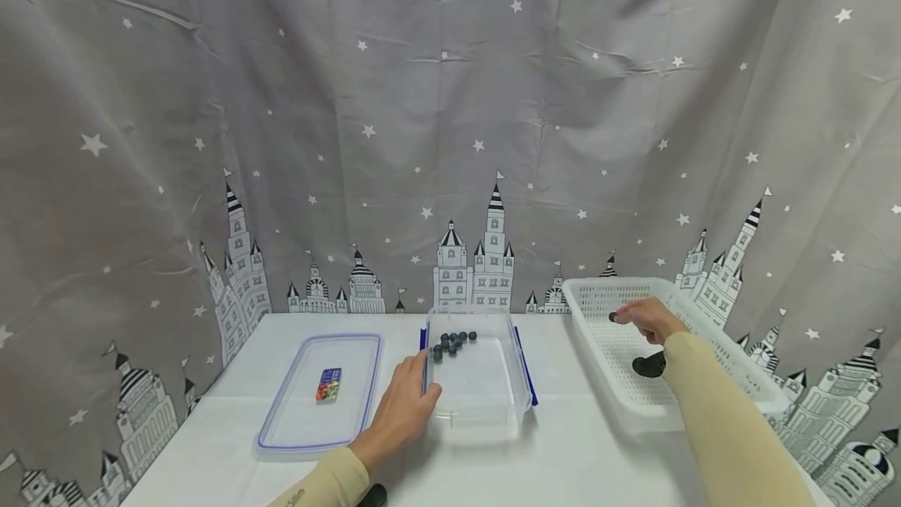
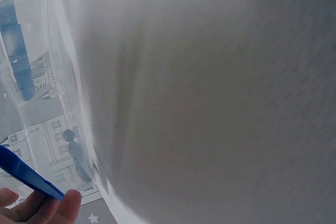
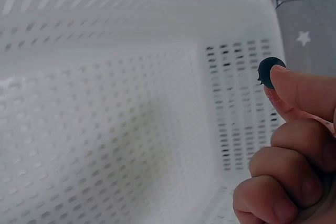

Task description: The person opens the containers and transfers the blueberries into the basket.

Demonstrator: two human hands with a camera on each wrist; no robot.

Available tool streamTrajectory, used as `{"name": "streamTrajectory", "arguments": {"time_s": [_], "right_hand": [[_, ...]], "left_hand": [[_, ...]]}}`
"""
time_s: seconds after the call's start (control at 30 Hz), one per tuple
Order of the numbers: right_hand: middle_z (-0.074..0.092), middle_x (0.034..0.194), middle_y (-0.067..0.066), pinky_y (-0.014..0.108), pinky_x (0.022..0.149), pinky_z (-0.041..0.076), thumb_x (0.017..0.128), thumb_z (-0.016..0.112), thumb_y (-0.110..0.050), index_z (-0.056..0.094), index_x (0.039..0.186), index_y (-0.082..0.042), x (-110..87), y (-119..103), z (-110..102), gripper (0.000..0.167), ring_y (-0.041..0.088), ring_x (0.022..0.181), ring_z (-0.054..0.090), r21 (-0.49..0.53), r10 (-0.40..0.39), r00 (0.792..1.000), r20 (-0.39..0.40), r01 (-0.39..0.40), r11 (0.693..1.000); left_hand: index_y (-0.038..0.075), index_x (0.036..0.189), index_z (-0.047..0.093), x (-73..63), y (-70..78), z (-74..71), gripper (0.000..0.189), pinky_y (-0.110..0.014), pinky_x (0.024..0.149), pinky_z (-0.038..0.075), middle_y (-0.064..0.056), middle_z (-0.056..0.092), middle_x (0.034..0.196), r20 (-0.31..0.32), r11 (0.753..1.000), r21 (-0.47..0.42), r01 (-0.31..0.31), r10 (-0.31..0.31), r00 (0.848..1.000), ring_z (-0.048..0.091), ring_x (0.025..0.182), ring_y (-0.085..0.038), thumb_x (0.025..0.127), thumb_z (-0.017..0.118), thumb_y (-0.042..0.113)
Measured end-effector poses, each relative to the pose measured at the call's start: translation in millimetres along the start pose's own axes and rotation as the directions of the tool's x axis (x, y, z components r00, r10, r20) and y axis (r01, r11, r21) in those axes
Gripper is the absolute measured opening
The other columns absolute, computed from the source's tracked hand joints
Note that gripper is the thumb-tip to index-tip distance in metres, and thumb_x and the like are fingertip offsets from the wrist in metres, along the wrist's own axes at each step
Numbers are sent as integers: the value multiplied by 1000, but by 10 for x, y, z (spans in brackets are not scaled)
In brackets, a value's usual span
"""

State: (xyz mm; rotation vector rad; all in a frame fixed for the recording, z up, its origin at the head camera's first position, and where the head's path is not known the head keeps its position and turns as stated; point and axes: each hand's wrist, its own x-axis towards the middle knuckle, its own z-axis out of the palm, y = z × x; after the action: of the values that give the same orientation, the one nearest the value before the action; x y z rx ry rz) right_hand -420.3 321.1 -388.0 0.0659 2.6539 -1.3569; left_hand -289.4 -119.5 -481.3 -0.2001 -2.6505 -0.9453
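Note:
In the head view my right hand point(image 1: 651, 319) is over the white perforated basket point(image 1: 619, 405) at the right. Its thumb and index finger pinch one small dark blueberry point(image 3: 269, 72), the crown showing in the right wrist view; the other fingers are curled in. My left hand point(image 1: 407, 397) holds the left side of a clear plastic container point(image 1: 486, 393), thumb near the front corner. In the left wrist view its fingertips are at the blue side latch point(image 2: 31, 178). Several blueberries point(image 1: 450, 344) lie clustered in the container's far left part.
Left of the container lies a clear lid point(image 1: 296, 413) with a blue seal, a colourful label point(image 1: 328, 386) on it. All stand on a white-covered table point(image 1: 549, 460). A grey curtain point(image 1: 394, 100) with stars and castles hangs right behind.

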Motion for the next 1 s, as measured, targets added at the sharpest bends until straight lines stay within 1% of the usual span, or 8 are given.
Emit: {"name": "streamTrajectory", "arguments": {"time_s": [0.27, 0.37, 0.5, 0.57, 0.63, 0.7, 0.83, 1.0], "right_hand": [[29, 52, -6, 26, 50, 31, 93, 64, -15, 56, 133, 10, 14, 251, 5, 48, 9, 48, 27, -17, 97, 995, -1, -97, 995], [29, 53, -6, 25, 50, 33, 91, 65, -17, 61, 121, 13, 9, 278, -17, 42, 10, 49, 28, -56, 103, 995, -10, -103, 993], [30, 53, -6, 25, 50, 33, 90, 66, -17, 65, 94, 4, 1, 347, -16, 21, 10, 48, 29, -92, 105, 994, -9, -106, 990], [30, 53, -5, 25, 50, 33, 89, 66, -17, 66, 94, 6, 13, 368, -16, 23, 10, 49, 29, -99, 112, 994, -8, -112, 989], [30, 53, -5, 26, 51, 33, 90, 66, -16, 66, 101, 11, 25, 390, -13, 29, 10, 49, 28, -102, 116, 993, 0, -115, 988], [30, 54, -5, 26, 52, 33, 90, 66, -15, 67, 108, 10, 40, 415, -9, 31, 11, 50, 28, -97, 120, 993, 4, -119, 988], [31, 55, -4, 26, 52, 33, 88, 67, -18, 67, 103, 6, 60, 445, -23, 28, 11, 51, 31, -111, 141, 990, -15, -142, 984], [32, 54, -4, 26, 51, 33, 87, 67, -18, 67, 105, 11, 32, 500, -45, 34, 11, 50, 32, -129, 131, 991, -22, -133, 983]], "left_hand": [[-1, 152, 38, -14, 1, -10, 66, -51, 111, 39, -19, 50, 143, -2, 1000, 6, -8, 8, 1000, 47, 134, -35, 94, 54, 27], [-1, 152, 38, -10, 9, -13, 66, -51, 111, 39, -19, 50, 142, -8, 1000, 15, -10, 10, 1000, 48, 133, -34, 94, 54, 27], [-1, 152, 37, -14, 10, -1, 66, -51, 112, 39, -19, 50, 143, -4, 1000, 18, -7, 8, 1000, 47, 133, -35, 95, 53, 27], [-1, 152, 37, -11, 7, -2, 66, -51, 112, 38, -19, 49, 143, -2, 1000, 18, -7, 7, 1000, 47, 134, -35, 95, 53, 27], [-1, 153, 37, -8, -1, -3, 66, -51, 112, 38, -20, 49, 144, 0, 1000, 19, -7, 7, 1000, 46, 134, -35, 95, 53, 27], [-1, 152, 37, -3, -10, -4, 67, -51, 113, 38, -20, 49, 144, -6, 1000, 21, -8, 8, 1000, 46, 135, -35, 94, 54, 27], [-1, 152, 38, 13, -19, 0, 67, -50, 112, 38, -19, 51, 143, -13, 1000, 25, -6, 7, 1000, 47, 134, -35, 94, 54, 27], [2, 152, 40, 17, 14, 25, 67, -51, 110, 40, -18, 52, 141, -1, 1000, 21, -7, 7, 1000, 50, 131, -34, 93, 55, 28]]}}
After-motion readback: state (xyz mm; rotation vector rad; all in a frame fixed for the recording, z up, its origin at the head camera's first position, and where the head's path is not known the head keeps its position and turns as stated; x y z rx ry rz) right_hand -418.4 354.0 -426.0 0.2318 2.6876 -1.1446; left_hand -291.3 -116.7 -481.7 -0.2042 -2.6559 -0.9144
